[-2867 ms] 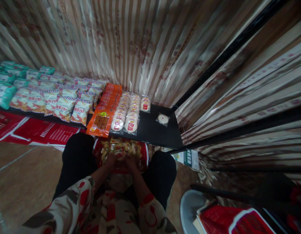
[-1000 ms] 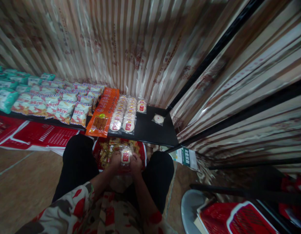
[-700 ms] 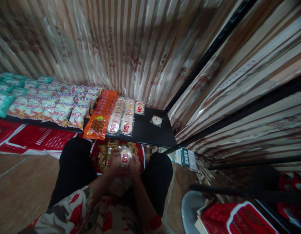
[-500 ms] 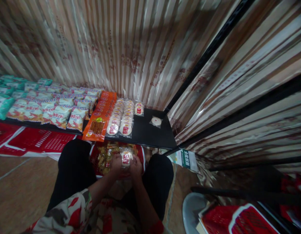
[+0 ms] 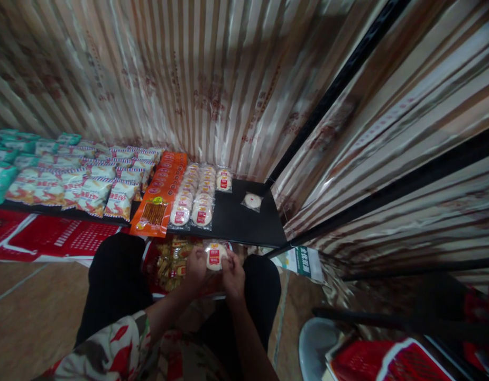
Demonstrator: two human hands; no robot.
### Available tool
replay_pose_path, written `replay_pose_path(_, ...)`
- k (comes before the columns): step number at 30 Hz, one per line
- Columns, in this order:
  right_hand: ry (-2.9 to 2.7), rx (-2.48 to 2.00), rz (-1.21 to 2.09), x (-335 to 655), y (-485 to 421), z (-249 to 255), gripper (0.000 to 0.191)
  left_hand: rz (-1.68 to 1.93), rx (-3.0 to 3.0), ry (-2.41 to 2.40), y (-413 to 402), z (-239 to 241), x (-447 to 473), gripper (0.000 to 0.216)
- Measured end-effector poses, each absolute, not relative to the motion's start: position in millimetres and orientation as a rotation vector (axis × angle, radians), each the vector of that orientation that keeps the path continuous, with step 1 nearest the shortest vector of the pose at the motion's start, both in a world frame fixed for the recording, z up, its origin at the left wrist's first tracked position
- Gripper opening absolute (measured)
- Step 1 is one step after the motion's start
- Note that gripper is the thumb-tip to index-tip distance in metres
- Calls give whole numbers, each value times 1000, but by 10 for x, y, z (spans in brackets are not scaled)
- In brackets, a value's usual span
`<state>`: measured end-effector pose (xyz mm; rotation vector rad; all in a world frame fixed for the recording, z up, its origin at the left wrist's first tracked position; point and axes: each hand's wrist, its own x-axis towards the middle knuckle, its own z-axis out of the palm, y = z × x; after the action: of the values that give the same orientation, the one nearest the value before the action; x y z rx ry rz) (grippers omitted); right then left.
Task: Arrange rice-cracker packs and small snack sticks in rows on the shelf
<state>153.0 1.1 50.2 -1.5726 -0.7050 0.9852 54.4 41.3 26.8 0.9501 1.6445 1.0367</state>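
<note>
A round white rice-cracker packet with a red label [image 5: 214, 256] is gripped between my left hand [image 5: 195, 269] and my right hand [image 5: 232, 274], just in front of the black shelf [image 5: 244, 225]. Below my hands a red basket [image 5: 154, 283] holds several small yellow snack packs. On the shelf lie two rows of matching cracker packets [image 5: 192, 194], a short third row [image 5: 224, 181] and a single packet [image 5: 252, 201] to the right.
Orange snack bags [image 5: 160, 190] and white-and-red chip bags [image 5: 89, 182] fill the shelf to the left, teal bags [image 5: 2, 169] farther left. Flattened red baskets [image 5: 42, 241] lie under the shelf. A grey stool [image 5: 313, 346] and another red basket [image 5: 371, 362] stand at lower right. Striped curtain behind.
My hands have lifted a cracker packet out of the red basket and carried it up and a little right, toward the shelf edge. The view tilted slightly.
</note>
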Motion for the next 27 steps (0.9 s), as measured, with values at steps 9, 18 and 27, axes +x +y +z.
replay_pose_path(9,-793,-1682,867,1648,181,738,48,996,1077,1506,511,613,676,14)
replay_pose_path(18,-947,-1813,825,1853,352,773,33,692,1365,1736,713,703,703,26)
replay_pose_path(27,-1066,-1928,702,2000,487,780,25,637,1264,1650,844,764,732,23)
